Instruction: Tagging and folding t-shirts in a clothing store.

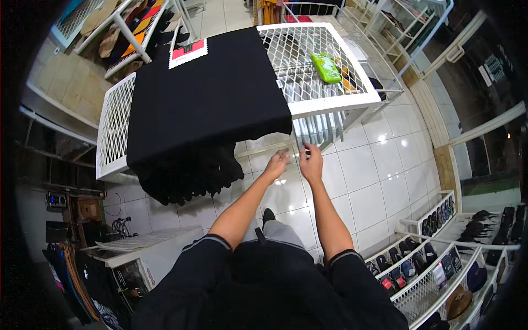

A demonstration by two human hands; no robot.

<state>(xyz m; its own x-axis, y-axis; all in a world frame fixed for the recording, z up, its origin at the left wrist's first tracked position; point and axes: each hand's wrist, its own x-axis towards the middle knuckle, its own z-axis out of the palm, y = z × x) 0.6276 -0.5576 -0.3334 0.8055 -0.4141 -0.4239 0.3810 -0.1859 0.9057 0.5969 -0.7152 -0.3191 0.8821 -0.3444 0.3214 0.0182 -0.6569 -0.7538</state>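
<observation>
My right hand (311, 165) is at the lower end of a row of pale grey hanging items (317, 128), probably hangers, below the white mesh-topped rack (336, 101). Its thumb and index finger are curled close together; whether they pinch one of the items is unclear. Beside it, my left hand (275, 166) is slightly blurred, with loosely bent fingers apart and nothing visible in them. A black garment (202, 103) lies spread over the rack top, its near edge hanging down. On it rests a red and white tag (189, 53). Several black garments (189, 173) hang beneath.
A bright green packet (326, 68) lies on the mesh. Glass display shelving (383, 66) adjoins the rack's right end. Caps and wallets fill a tiered white rack (429, 276) at lower right. A white counter (165, 247) and hanging clothes (74, 280) stand at lower left.
</observation>
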